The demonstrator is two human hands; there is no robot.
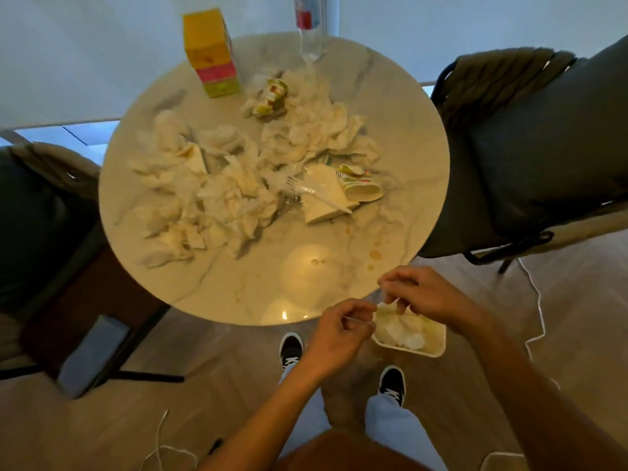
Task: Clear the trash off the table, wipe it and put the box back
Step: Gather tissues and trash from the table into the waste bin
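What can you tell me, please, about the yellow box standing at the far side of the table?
The yellow box is a tall carton, apparently cardboard, standing upright near the far left edge of the round marble-look table. Its top and upper part are yellow, with a pink band below and a yellow-green band at the base. Its print is too blurred to read. It looks closed and uncrushed. Only the tabletop touches it; the crumpled tissues and the plastic bottle stand clear of it.

Yellow-pink box (211, 52), white-marbled table (401, 137), black-and-white shoes (291, 348).
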